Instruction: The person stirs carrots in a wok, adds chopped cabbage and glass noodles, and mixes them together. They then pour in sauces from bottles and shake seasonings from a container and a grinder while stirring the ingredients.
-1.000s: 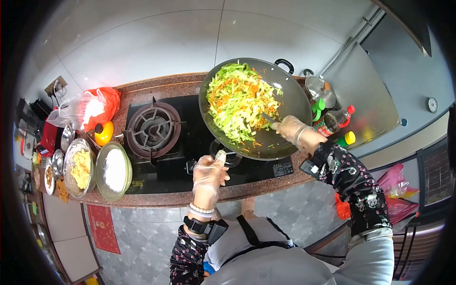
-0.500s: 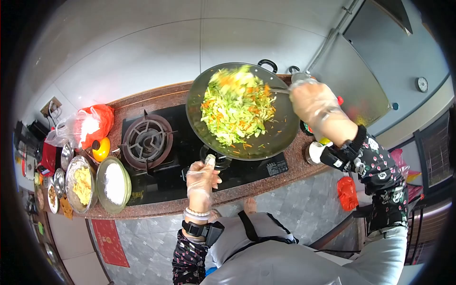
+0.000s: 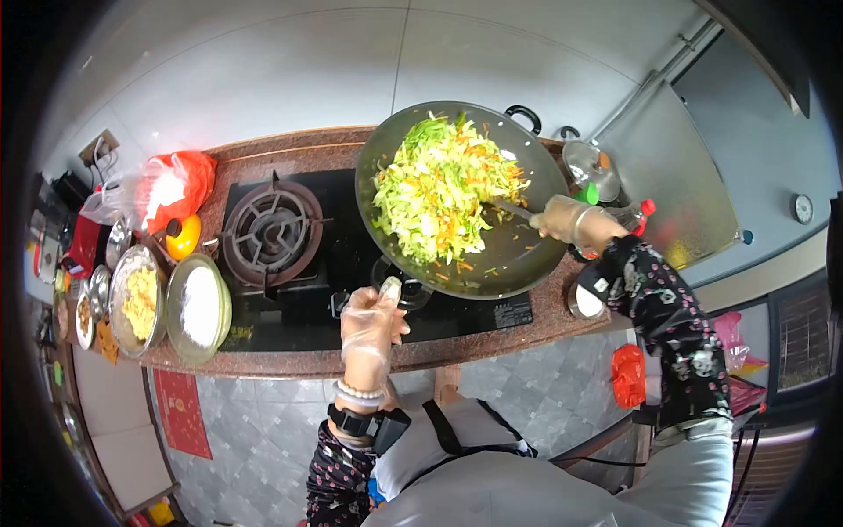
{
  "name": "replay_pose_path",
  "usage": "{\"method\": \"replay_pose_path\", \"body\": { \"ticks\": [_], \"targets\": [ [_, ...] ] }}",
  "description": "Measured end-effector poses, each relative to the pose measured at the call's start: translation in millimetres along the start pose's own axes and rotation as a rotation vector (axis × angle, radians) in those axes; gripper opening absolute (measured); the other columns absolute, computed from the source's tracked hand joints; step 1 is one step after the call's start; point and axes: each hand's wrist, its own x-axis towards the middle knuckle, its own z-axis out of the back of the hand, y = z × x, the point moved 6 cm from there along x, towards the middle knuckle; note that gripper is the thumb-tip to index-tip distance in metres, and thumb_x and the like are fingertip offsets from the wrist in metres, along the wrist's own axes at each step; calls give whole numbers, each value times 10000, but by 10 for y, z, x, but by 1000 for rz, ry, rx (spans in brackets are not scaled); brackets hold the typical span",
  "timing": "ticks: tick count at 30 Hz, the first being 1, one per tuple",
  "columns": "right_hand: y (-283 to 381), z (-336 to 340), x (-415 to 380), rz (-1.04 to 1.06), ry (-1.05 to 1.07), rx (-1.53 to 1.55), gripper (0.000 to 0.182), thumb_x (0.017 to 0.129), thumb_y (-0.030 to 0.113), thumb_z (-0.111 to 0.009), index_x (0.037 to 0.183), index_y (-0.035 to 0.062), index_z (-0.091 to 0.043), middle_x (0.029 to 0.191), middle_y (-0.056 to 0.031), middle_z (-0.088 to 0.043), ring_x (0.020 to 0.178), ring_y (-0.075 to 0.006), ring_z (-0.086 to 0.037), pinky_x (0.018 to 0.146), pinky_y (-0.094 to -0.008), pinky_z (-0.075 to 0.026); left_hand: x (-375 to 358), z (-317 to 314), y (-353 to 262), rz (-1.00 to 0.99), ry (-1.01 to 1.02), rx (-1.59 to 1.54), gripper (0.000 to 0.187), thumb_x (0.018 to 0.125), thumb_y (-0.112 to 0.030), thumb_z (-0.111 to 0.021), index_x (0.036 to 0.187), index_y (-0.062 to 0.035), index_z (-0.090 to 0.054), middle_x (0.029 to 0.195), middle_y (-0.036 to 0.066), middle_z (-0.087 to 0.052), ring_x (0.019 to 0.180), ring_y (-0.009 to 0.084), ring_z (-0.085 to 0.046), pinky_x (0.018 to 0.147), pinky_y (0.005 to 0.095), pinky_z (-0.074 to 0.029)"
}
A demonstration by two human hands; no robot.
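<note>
A large dark wok (image 3: pixel 527 263) holds shredded green vegetable (image 3: pixel 430 184) mixed with thin orange strips. My right hand (image 3: pixel 571 220), in a clear plastic glove, is closed round the handle of a spatula (image 3: pixel 512 208) at the wok's right side. The spatula's blade is hidden in the shreds. At the near rim, my gloved left hand (image 3: pixel 369 323) has its thumb against the wok's black near handle (image 3: pixel 413 294). Its other fingers are curled, partly hidden.
Left of the wok is a bare gas burner (image 3: pixel 273 233). Farther left stand a glass bowl of white food (image 3: pixel 224 312), a bowl of yellow food (image 3: pixel 140 303) and a red bag (image 3: pixel 189 176). At right are a glass jar (image 3: pixel 593 167), a red-capped bottle (image 3: pixel 641 215) and a white-filled container (image 3: pixel 586 301).
My right hand has moved down and nearer me with the spatula. The shreds, blurred by motion before, now lie in a heap. My left hand stays by the near handle; the camera view has shifted slightly.
</note>
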Motion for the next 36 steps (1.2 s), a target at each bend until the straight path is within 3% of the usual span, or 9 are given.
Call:
{"method": "replay_pose_path", "body": {
  "ticks": [6, 13, 16, 20, 22, 25, 27, 30, 36],
  "targets": [
    [183, 243, -407, 194, -435, -189, 408, 851, 373, -625, 882, -29, -686, 869, -277, -652, 862, -410, -641, 770, -443, -500, -1, -1, -56, 5, -5, 88, 227, 892, -195, -677, 947, -43, -518, 661, 43, -603, 452, 88, -550, 380, 191, -382],
    [761, 594, -1388, 477, -845, -673, 98, 758, 91, -580, 779, 45, -663, 784, -172, -671, 732, -325, -681, 628, -414, -545, -29, -1, -55, -52, 66, 84, 232, 901, -233, -665, 931, -48, -526, 674, 49, -613, 473, 104, -558, 396, 197, -396],
    [728, 793, -1419, 272, -687, -796, 97, 763, 95, -582, 774, 35, -657, 775, -166, -671, 726, -332, -679, 629, -415, -547, -70, 93, -73, 3, 104, 155, 236, 895, -227, -671, 962, -42, -541, 709, 49, -629, 486, 102, -567, 399, 196, -403],
    [263, 1177, -1304, 10, -345, -716, 257, 842, 207, -574, 994, 37, -693, 967, -205, -680, 937, -342, -664, 817, -402, -526, -131, 565, 48, 78, 124, 159, 236, 904, -231, -648, 1013, -39, -564, 742, 62, -648, 496, 120, -577, 419, 211, -423],
    [-263, 1100, -572, -83, -125, -746, 350, 818, 281, -613, 1030, 12, -684, 1024, -208, -673, 969, -353, -655, 852, -397, -515, -209, 813, 109, 101, 116, 148, 371, 918, -316, -621, 1093, 2, -540, 769, 93, -648, 559, 137, -599, 462, 224, -477],
    [-441, 832, 271, 118, -235, -834, 376, 810, 312, -628, 1018, 2, -682, 1004, -204, -677, 966, -353, -653, 856, -401, -507, -295, 892, 136, 64, 100, -5, 452, 928, -369, -597, 1150, 17, -520, 789, 109, -660, 551, 138, -601, 453, 213, -457],
    [-464, 560, 745, 247, -322, -583, 359, 852, 359, -603, 1014, 49, -681, 1000, -212, -670, 953, -364, -647, 853, -423, -501, -362, 691, 51, 35, 108, 101, 466, 933, -365, -588, 1175, 25, -508, 799, 116, -664, 553, 137, -602, 451, 216, -453],
    [-56, 427, 328, 134, -500, -198, 336, 893, 372, -558, 991, 75, -681, 956, -206, -669, 929, -368, -645, 829, -440, -503, -370, 315, -59, -7, 169, 158, 451, 934, -344, -596, 1187, 18, -505, 809, 115, -667, 535, 130, -596, 444, 209, -443],
    [107, 628, -629, 250, -730, -474, 241, 860, 241, -567, 897, 29, -675, 888, -175, -681, 846, -322, -673, 734, -411, -533, -96, -47, 22, -64, 26, 172, 254, 904, -253, -661, 930, -47, -515, 671, 64, -624, 437, 110, -538, 374, 214, -386]
  ]
}}
